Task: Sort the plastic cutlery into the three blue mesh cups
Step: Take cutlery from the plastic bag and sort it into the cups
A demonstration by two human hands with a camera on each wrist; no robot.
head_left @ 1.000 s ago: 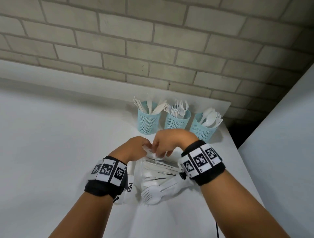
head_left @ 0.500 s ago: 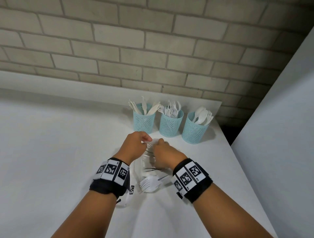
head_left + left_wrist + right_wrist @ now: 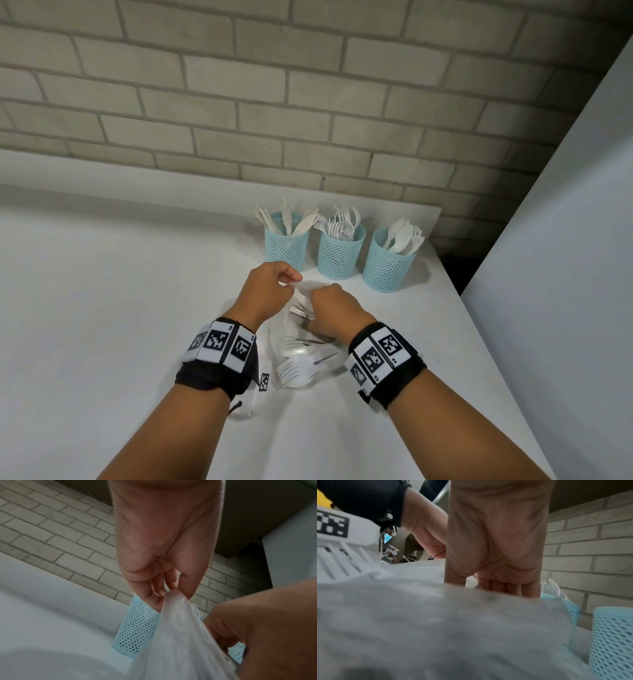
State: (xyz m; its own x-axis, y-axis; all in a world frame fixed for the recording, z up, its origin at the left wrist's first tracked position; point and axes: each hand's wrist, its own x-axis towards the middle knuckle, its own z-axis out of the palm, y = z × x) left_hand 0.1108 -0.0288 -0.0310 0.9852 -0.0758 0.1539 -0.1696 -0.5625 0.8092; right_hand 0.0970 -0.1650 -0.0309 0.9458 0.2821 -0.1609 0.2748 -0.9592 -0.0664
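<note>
Both hands have drawn slightly apart since half a second ago. From the head view, the left hand (image 3: 270, 291) and right hand (image 3: 330, 313) sit knuckles-up, pinching a clear plastic bag of white plastic cutlery (image 3: 301, 356) on the white table (image 3: 102, 308), near the three blue mesh cups (image 3: 339, 246). Left wrist view: fingertips (image 3: 159, 588) pinch the bag's edge. Right wrist view: fingers (image 3: 498, 586) curl onto the blurred bag.

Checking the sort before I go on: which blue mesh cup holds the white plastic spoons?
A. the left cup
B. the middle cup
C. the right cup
C: rounded white plastic spoons stand in the right blue mesh cup; the middle blue mesh cup shows fork tines, and the left blue mesh cup flat knife blades.
</note>
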